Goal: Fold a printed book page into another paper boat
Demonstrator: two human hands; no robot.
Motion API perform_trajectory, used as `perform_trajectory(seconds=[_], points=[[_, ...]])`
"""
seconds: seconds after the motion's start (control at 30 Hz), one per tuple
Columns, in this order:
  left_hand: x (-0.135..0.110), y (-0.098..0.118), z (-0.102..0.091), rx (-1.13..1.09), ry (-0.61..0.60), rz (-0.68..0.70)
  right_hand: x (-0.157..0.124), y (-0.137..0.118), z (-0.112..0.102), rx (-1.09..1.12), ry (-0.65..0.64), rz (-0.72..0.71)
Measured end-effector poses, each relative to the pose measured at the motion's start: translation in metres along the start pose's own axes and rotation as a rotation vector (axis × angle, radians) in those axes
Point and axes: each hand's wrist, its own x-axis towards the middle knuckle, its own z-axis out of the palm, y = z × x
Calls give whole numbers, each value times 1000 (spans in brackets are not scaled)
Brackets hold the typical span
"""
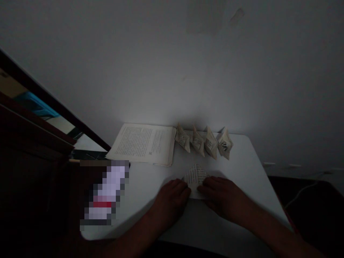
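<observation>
Dim light falls on a pale bare wall [172, 71] and on the white table [249, 168] pushed up against it, its rounded corners just showing in the gloom. Near the middle of the table, towards the front edge, lies the sheet of printed paper [197, 176]. It is a page of dense small type, already creased so that a pointed flap rises between the two hands like the tip of a triangle, while the lower part lies flat and paler on the tabletop. The left hand [172, 199] rests palm down on the sheet's left edge and the right hand [223, 197] on its right edge. Both have the fingers laid out and pressing on the paper rather than curled round it, so neither has anything clasped. The fingertips nearly meet below the flap. Behind the sheet, by the wall, an open book [145, 143] lies with its printed pages up. Just to its right stands a row of four folded paper shapes [204, 143], each pointed and made from the same printed stock, set close side by side. Dark wooden furniture [32, 143] fills the left, and a thin pale cable [301, 193] trails off to the right of the table
</observation>
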Motion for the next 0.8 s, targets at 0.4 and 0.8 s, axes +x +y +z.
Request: perform_trajectory(seconds=[0.4,0.8], points=[[-1,-4,-15,31,-155,-155,12,-4,-5,11,-50,27],[14,-11,-23,61,-293,-216,28,2,-7,141,-91,45]])
